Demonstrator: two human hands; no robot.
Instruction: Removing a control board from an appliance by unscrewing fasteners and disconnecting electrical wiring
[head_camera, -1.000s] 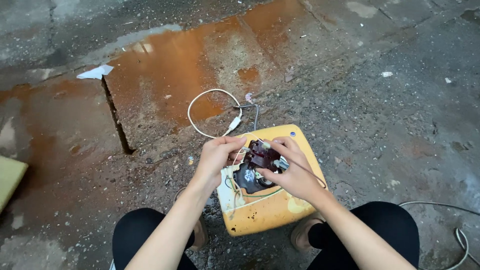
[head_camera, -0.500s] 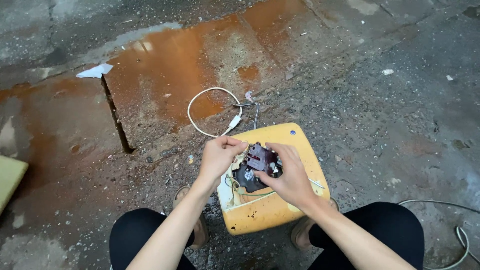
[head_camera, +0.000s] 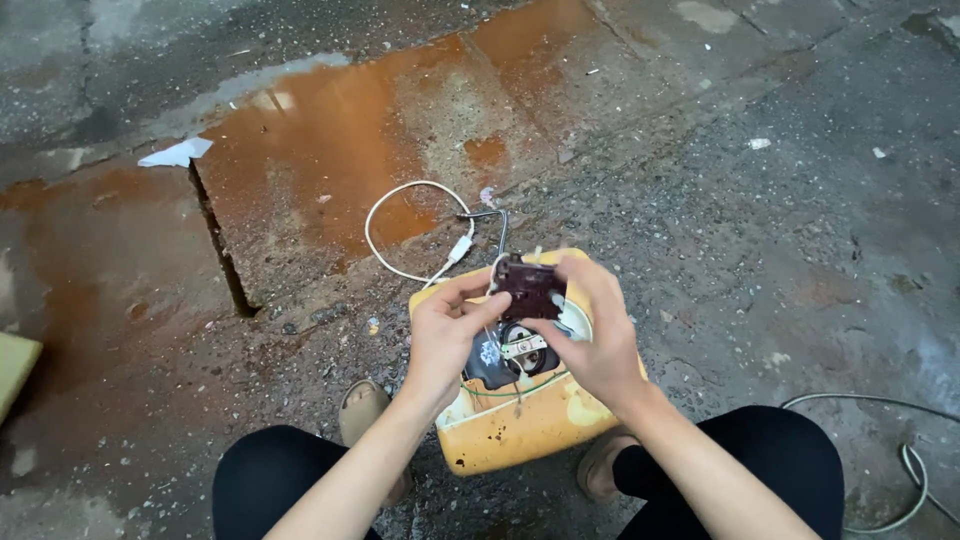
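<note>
Dark knees are seen at the bottom edge. Small dark board is gripped by both hands: left hand pinched on its left edge, right hand wrapped round its right side, held just above a yellow casing. Ground is wet gritty concrete; beyond lie a white cable, a rusty puddle and a crack.

Scuffed yellow plastic casing — rough concrete

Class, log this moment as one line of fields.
left hand: grips dark red part | right hand: grips same part | below: yellow casing | ground: white cable
</note>
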